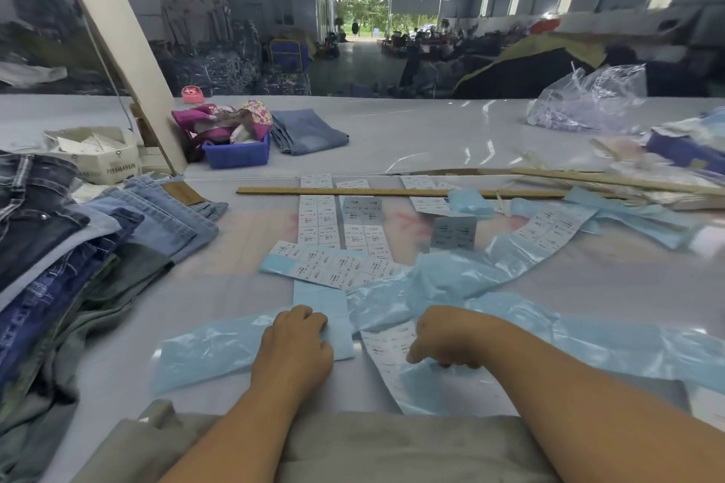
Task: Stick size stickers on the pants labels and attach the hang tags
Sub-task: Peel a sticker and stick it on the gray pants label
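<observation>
Far to the left of the left hand, a stack of jeans [78, 243] lies on the pale tabletop [431, 137], dark denim on the outer side and lighter blue pairs toward the middle, one showing a brown waistband patch. Beyond that stack stands a white cardboard box [94, 153] holding pale cards, too small to read, and further along a blue plastic bin [237, 155] with pink and floral cloth in it, next to a folded pair of light jeans [308, 131].

The left hand [296, 345] rests knuckles-up on the tabletop, its fingers curled down onto the near end of a blue backing strip [329, 320]; whether it pinches the strip or only presses it I cannot tell. Under the wrist a crumpled sheet of blue backing paper [208, 353] spreads out to the left.

Straight ahead of the left hand, sheets of white size stickers [317, 222] lie in columns, with another sheet [333, 267] lying crosswise over their near ends. A long wooden ruler [345, 191] crosses their far ends.

The right hand [447, 337] is to the right of the left one, close but apart, fingers curled downward with the fingertips on a sticker sheet [388, 345] that runs between the two hands. What the fingertips hold is hidden beneath the hand.

Right of the right hand, more peeled blue backing [612, 341] trails toward the edge, and a curved sticker strip [549, 227] lies ahead of it. A clear plastic bag [588, 102] sits far beyond. Grey cloth [353, 447] lies beneath both forearms.
</observation>
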Demonstrator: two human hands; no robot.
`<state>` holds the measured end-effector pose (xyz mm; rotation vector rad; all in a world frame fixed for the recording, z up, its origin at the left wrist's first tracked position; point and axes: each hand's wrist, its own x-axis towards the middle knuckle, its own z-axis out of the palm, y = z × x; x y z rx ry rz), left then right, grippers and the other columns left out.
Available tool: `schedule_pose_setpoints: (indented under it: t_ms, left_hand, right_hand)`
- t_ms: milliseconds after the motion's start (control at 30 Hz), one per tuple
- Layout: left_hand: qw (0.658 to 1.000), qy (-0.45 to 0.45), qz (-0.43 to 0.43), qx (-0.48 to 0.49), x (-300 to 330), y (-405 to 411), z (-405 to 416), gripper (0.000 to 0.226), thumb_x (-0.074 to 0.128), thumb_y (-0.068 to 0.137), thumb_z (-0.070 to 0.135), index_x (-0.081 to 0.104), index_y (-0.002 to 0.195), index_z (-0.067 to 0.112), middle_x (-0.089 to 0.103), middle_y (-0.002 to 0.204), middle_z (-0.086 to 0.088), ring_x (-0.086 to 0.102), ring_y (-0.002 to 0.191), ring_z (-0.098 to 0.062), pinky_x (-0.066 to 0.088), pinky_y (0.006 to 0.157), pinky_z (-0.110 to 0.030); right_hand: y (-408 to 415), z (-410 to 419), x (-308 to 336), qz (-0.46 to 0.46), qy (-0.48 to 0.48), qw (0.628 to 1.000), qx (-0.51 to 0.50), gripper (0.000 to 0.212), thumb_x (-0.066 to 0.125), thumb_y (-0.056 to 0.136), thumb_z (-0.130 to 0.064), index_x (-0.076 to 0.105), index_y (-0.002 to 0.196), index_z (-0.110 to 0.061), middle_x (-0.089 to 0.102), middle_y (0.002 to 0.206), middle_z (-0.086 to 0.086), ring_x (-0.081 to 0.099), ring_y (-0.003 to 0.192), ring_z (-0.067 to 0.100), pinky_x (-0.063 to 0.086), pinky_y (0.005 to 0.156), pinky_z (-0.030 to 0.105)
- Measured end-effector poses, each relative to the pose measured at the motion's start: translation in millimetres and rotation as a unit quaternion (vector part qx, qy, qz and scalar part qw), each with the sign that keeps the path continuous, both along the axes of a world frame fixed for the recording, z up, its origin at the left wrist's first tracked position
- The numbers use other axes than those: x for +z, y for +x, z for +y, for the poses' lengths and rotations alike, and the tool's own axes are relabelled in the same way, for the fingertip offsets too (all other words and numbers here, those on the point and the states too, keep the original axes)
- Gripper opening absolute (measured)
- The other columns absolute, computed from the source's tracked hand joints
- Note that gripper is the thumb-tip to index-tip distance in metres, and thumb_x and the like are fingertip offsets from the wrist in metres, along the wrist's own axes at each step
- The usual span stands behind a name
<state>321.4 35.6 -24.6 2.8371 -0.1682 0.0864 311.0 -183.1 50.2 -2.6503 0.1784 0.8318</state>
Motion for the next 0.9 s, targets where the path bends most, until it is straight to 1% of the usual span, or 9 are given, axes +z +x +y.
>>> schedule_pose_setpoints:
  t_ms: [100, 167, 233, 300, 367, 567, 633, 733, 900]
  left_hand:
    - [1.000, 0.002, -0.004, -0.011, 1, 0, -2, 0.038, 0.046, 0.093, 0.032, 0.053, 0.129, 0.025, 0.048, 0.134, 0.008, 0.044, 0.120, -0.017, 0.037, 0.100, -0.029]
    - [1.000, 0.004, -0.004, -0.024, 1, -1, -4, 0.038, 0.046, 0.094, 0.037, 0.052, 0.130, 0.025, 0.048, 0.135, 0.008, 0.044, 0.121, -0.016, 0.037, 0.102, -0.029]
    - [0.999, 0.002, -0.004, -0.038, 2, -2, -6, 0.040, 0.045, 0.095, 0.040, 0.052, 0.132, 0.025, 0.047, 0.136, 0.008, 0.043, 0.122, -0.016, 0.036, 0.103, -0.029]
    - [0.999, -0.001, -0.010, -0.048, 3, -3, -8, 0.041, 0.044, 0.097, 0.042, 0.051, 0.133, 0.025, 0.046, 0.137, 0.008, 0.042, 0.123, -0.016, 0.034, 0.104, -0.029]
    - [0.998, -0.002, -0.017, -0.059, 3, -5, -10, 0.040, 0.043, 0.097, 0.042, 0.050, 0.133, 0.025, 0.045, 0.137, 0.009, 0.041, 0.124, -0.015, 0.034, 0.104, -0.028]
    - [0.998, 0.001, -0.020, -0.061, 0, -3, -9, 0.036, 0.043, 0.097, 0.042, 0.052, 0.128, 0.025, 0.047, 0.131, 0.008, 0.043, 0.118, -0.014, 0.036, 0.100, -0.028]
    - [0.998, -0.002, -0.024, -0.061, 0, -3, -10, 0.034, 0.042, 0.097, 0.042, 0.053, 0.125, 0.026, 0.048, 0.129, 0.009, 0.043, 0.116, -0.013, 0.037, 0.099, -0.027]
    - [0.997, 0.001, -0.033, -0.064, -1, -2, -11, 0.032, 0.042, 0.097, 0.042, 0.053, 0.123, 0.027, 0.048, 0.126, 0.011, 0.044, 0.113, -0.013, 0.037, 0.096, -0.027]
    - [0.996, 0.035, -0.013, -0.081, 0, -4, -15, 0.043, 0.045, 0.093, 0.051, 0.050, 0.129, 0.029, 0.049, 0.130, 0.013, 0.045, 0.119, -0.012, 0.038, 0.099, -0.029]
  right_hand:
    - [5, -3, -2, -0.046, 0.034, 0.998, -0.031, 0.021, 0.068, 0.086, -0.031, 0.057, 0.087, -0.014, 0.054, 0.072, 0.000, 0.048, 0.056, 0.014, 0.037, 0.048, 0.022]
    - [7, -7, -1, -0.091, 0.018, 0.994, -0.059, 0.022, 0.063, 0.090, -0.026, 0.059, 0.105, -0.010, 0.055, 0.091, 0.002, 0.053, 0.077, 0.018, 0.045, 0.066, 0.026]
    - [8, -12, 0, -0.097, -0.004, 0.993, -0.070, 0.011, 0.051, 0.095, -0.017, 0.057, 0.097, -0.008, 0.056, 0.091, 0.005, 0.051, 0.088, 0.022, 0.045, 0.079, 0.029]
    - [5, -16, 1, -0.059, -0.006, 0.994, -0.090, 0.013, 0.050, 0.094, -0.014, 0.052, 0.083, -0.010, 0.051, 0.075, 0.004, 0.053, 0.075, 0.021, 0.045, 0.070, 0.028]
    - [-1, -15, 4, -0.009, -0.008, 0.995, -0.102, 0.014, 0.056, 0.093, -0.022, 0.053, 0.091, -0.008, 0.052, 0.067, 0.004, 0.047, 0.056, 0.016, 0.041, 0.055, 0.025]
    - [-1, -3, 3, -0.015, 0.020, 0.997, -0.068, 0.027, 0.061, 0.092, -0.031, 0.059, 0.110, -0.010, 0.052, 0.071, 0.003, 0.043, 0.050, 0.012, 0.035, 0.044, 0.022]
    - [2, -6, 0, -0.041, 0.055, 0.994, -0.088, 0.028, 0.063, 0.090, -0.027, 0.061, 0.113, -0.011, 0.057, 0.080, 0.003, 0.050, 0.060, 0.012, 0.040, 0.049, 0.021]
    - [7, -12, -3, -0.077, 0.066, 0.990, -0.099, 0.025, 0.059, 0.091, -0.020, 0.060, 0.113, -0.008, 0.060, 0.102, 0.007, 0.055, 0.083, 0.019, 0.047, 0.070, 0.027]
    - [7, -11, -6, -0.081, 0.038, 0.991, -0.095, 0.005, 0.056, 0.090, -0.014, 0.057, 0.089, -0.009, 0.048, 0.073, 0.002, 0.052, 0.084, 0.023, 0.044, 0.070, 0.028]
